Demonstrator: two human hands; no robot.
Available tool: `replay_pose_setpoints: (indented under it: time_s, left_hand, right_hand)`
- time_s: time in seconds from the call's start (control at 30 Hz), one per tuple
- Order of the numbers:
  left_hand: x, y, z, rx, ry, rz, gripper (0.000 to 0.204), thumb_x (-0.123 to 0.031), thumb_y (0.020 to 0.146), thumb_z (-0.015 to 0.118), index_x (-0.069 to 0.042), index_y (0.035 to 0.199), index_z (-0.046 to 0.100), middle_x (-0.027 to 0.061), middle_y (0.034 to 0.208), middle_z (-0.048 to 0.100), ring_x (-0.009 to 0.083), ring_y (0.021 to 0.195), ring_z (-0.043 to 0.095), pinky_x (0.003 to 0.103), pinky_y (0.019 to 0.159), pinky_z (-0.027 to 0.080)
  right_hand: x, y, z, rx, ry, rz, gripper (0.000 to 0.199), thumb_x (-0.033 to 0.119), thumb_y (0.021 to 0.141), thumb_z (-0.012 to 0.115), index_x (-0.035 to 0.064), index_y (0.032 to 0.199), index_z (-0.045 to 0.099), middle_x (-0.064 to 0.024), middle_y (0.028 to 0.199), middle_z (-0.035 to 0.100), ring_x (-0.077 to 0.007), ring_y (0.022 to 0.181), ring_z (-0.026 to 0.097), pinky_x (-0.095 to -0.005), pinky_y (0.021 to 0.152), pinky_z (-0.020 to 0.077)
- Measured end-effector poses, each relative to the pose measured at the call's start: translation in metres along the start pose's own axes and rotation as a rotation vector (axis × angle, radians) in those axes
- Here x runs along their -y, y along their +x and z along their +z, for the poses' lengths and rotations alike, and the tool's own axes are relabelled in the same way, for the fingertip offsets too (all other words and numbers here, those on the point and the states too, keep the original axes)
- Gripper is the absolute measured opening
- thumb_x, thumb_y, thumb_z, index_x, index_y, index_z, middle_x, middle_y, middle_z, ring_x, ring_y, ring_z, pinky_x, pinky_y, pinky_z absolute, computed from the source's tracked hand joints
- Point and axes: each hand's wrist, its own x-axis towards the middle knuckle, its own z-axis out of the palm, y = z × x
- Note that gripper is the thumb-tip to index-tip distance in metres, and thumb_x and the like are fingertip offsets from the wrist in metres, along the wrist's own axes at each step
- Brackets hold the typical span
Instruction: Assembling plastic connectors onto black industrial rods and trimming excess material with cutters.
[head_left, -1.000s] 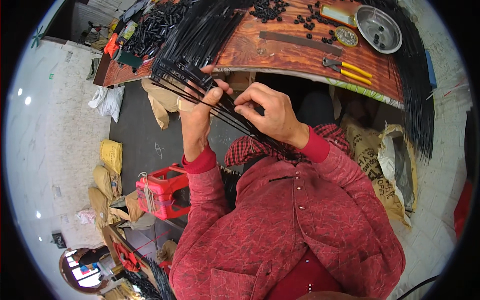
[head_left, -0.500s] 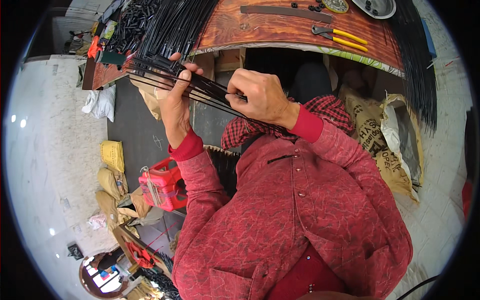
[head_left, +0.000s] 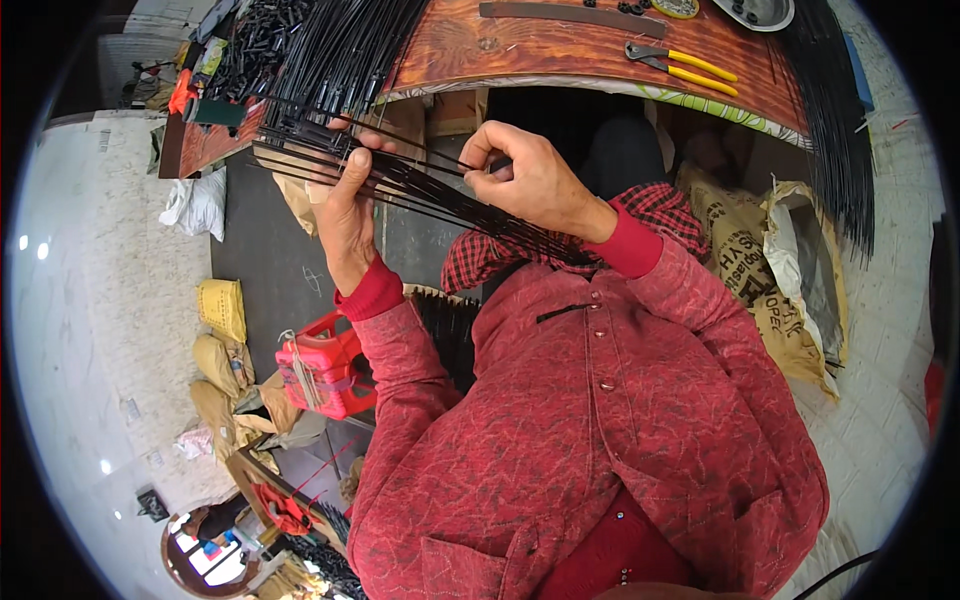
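A bundle of thin black cables (head_left: 455, 205) slants across in front of me, from the table's left end down toward my lap. My left hand (head_left: 348, 205) is closed round it from below, thumb lying over the top. Above the bundle, my right hand (head_left: 540, 180) has thumb and forefinger pinched on a single black cable (head_left: 428, 152), which stands a little apart from the others. Just beyond my left hand, more black cables (head_left: 345, 50) lie in a thick heap on the table.
The wooden table (head_left: 560, 60) bears yellow-handled pincers (head_left: 690, 72), a flat dark strip (head_left: 570, 18) and a metal dish (head_left: 765, 12). Black fittings (head_left: 245, 65) are piled at its left. Cables (head_left: 830, 140) droop over the right edge near an open sack (head_left: 770, 260). A red plastic stool (head_left: 325, 370) stands left.
My right hand has shifted slightly up and right, drawing one cable away from the bundle. The left hand keeps its hold nearly in place.
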Motion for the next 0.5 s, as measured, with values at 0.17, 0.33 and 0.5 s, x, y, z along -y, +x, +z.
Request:
replay_pose_setpoints:
  time_s: [0.17, 0.33, 0.5]
  left_hand:
    - [0.005, -0.001, -0.010, 0.013, -0.043, 0.027, 0.046, 0.003, 0.085, 0.067, -0.002, 0.127, 0.049, 0.0116, 0.097, 0.066, 0.0246, 0.089, 0.066, 0.036, 0.084, 0.055]
    - [0.006, -0.009, -0.022, -0.050, -0.041, 0.019, 0.046, 0.004, 0.084, 0.067, 0.000, 0.127, 0.049, 0.0125, 0.096, 0.066, 0.0258, 0.089, 0.066, 0.038, 0.085, 0.055]
    - [0.012, -0.013, -0.037, -0.087, -0.067, 0.031, 0.046, 0.004, 0.084, 0.068, -0.001, 0.126, 0.050, 0.0134, 0.094, 0.066, 0.0272, 0.087, 0.065, 0.039, 0.083, 0.055]
  right_hand:
    - [-0.008, -0.005, 0.003, 0.011, -0.036, 0.072, 0.013, 0.003, 0.080, 0.066, -0.0007, 0.090, 0.058, -0.0047, 0.083, 0.064, -0.0102, 0.073, 0.059, -0.0246, 0.068, 0.0501]
    - [-0.006, -0.007, 0.007, -0.009, -0.001, 0.089, 0.012, 0.002, 0.080, 0.064, -0.0009, 0.089, 0.057, -0.0057, 0.081, 0.064, -0.0116, 0.075, 0.062, -0.0262, 0.068, 0.0510]
    - [-0.015, -0.011, 0.011, 0.029, -0.074, 0.095, 0.012, 0.003, 0.079, 0.064, -0.0005, 0.089, 0.057, -0.0085, 0.078, 0.065, -0.0165, 0.072, 0.065, -0.0290, 0.066, 0.0512]
